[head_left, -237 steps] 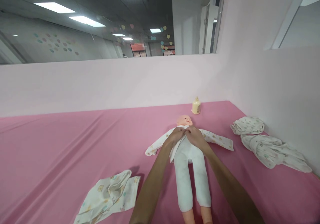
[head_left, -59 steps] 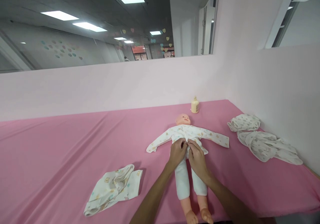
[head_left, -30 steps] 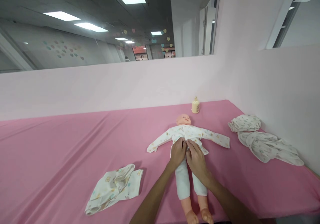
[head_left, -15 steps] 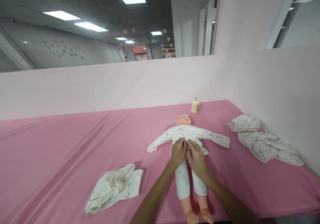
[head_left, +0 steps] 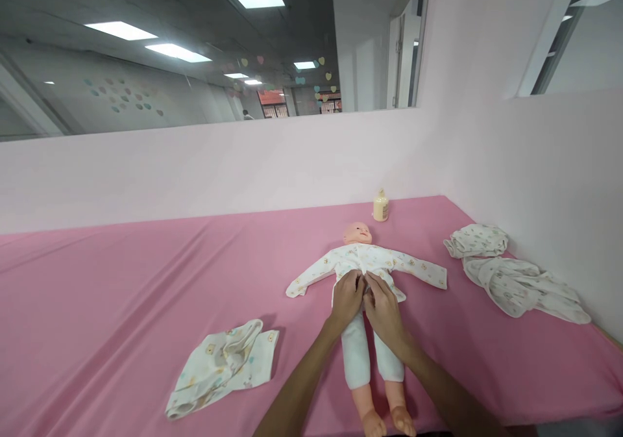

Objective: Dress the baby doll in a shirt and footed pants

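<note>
A baby doll lies on its back on the pink sheet, dressed in a white printed shirt with both sleeves spread out and plain white leggings. My left hand and my right hand meet at the doll's waist. Their fingers are pinched together on the lower front edge of the shirt. The doll's bare feet point toward me.
A crumpled printed garment lies to the left of my arms. More printed clothes are heaped by the right wall. A small cream bottle stands behind the doll's head by the pale pink back wall.
Both hands have come down from the doll's collar to the shirt's lower front, and the shirt is now closed over the chest. In the last second they barely move.
</note>
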Motion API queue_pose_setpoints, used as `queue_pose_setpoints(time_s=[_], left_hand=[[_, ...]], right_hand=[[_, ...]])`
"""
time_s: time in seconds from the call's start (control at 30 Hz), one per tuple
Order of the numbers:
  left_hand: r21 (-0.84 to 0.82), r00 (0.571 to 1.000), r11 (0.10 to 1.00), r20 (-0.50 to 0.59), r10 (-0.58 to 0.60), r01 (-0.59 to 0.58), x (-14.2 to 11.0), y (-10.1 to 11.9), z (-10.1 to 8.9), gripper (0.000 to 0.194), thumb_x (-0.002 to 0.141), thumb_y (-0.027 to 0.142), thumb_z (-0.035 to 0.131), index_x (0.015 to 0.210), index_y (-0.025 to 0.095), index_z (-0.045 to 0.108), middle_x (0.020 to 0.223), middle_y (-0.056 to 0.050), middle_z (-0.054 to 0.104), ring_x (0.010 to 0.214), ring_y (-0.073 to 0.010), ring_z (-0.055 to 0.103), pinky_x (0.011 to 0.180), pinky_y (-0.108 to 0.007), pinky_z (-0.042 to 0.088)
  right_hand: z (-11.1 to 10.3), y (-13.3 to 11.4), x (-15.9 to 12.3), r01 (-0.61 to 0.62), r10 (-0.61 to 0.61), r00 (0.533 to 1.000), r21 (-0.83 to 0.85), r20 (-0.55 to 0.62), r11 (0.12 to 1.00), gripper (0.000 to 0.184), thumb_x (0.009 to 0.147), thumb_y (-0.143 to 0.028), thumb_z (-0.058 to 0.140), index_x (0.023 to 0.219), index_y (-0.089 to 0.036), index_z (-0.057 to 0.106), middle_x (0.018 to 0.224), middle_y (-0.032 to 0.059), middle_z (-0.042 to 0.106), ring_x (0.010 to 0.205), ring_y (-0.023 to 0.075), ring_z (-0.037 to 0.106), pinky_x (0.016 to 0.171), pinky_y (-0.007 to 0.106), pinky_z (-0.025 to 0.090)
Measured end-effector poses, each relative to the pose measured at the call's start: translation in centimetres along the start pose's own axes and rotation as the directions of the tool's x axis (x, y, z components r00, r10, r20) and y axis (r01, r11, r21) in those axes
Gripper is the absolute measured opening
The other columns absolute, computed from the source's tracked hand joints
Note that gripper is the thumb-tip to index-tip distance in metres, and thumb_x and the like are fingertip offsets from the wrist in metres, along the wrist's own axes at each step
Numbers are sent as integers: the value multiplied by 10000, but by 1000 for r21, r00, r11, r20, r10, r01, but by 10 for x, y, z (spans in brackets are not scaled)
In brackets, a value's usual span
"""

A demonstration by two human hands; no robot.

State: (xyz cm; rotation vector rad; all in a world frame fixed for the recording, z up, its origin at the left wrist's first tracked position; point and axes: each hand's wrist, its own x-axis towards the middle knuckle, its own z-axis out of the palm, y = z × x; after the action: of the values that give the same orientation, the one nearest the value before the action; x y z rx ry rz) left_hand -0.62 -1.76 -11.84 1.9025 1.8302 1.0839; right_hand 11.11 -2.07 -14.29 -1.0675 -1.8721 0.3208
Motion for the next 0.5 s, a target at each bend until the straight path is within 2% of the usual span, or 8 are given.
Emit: queue_pose_setpoints(time_s=[0.27, 0.5], left_hand=[[8, 1000, 1000, -6, 9, -9, 0, -1, 1, 303, 959, 315, 307, 774, 201, 519, 801, -21, 633, 733, -156, 553, 666, -276, 379], [28, 999, 999, 29, -21, 20, 1, -1, -1, 286, 948, 329, 306, 724, 206, 434, 761, -16, 598, 712, -164, 514, 652, -279, 347]], right_hand=[[-1, -2, 0, -11, 11, 1000, 5, 0, 1000, 459, 858, -107, 372, 1262, -158, 584, 1264, 103, 607, 1188, 217, 551, 1020, 423, 474], [-1, -2, 0, 5, -5, 1000, 19, -4, 1000, 447, 861, -111, 382, 1259, -156, 580, 1235, 100, 623, 1169, 209, 558, 1009, 418, 480]])
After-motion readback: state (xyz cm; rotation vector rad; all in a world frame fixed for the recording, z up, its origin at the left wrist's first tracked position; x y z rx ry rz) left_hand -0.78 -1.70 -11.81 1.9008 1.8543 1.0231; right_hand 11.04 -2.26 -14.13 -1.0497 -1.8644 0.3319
